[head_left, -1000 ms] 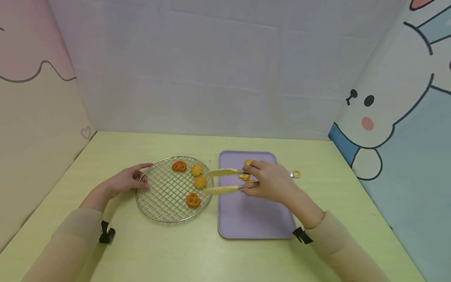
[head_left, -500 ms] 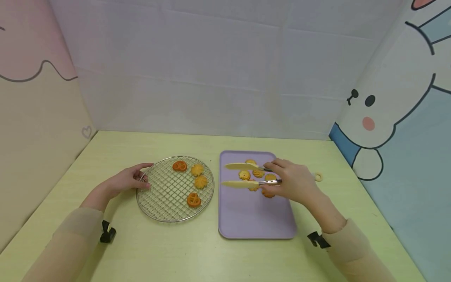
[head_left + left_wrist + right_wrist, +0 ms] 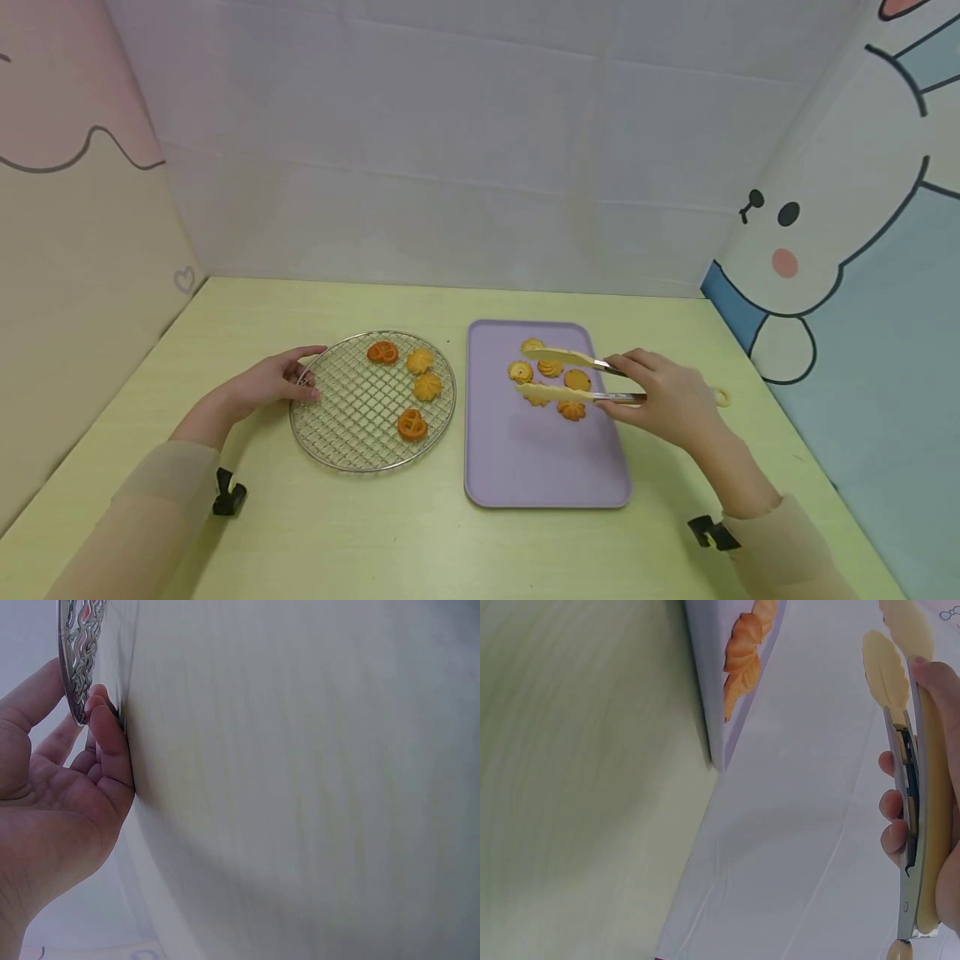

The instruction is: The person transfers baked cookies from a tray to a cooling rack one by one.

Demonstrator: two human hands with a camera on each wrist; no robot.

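Observation:
My left hand [image 3: 264,387] grips the left rim of a round wire rack [image 3: 345,429], thumb on top and fingers beneath, as the left wrist view also shows. Two pretzel-shaped cookies [image 3: 412,426] and two yellow flower-shaped cookies [image 3: 427,387] lie on its right half. In my right hand [image 3: 670,401] is a pair of cream-tipped tongs [image 3: 558,393], held with the arms spread and nothing between the tips. They hover over a purple tray [image 3: 540,467], where several cookies [image 3: 572,410] lie in its upper part, some partly covered by the tongs.
Rack and tray stand side by side on a pale yellow-green table [image 3: 337,533], a narrow gap between them. A white sheet [image 3: 450,167] closes off the back. Printed panels rise on the left and right [image 3: 885,333].
My right hand has drawn the tongs rightward, from the rack's right edge back over the tray, uncovering the cookies there. My left hand and the rack have stayed in place.

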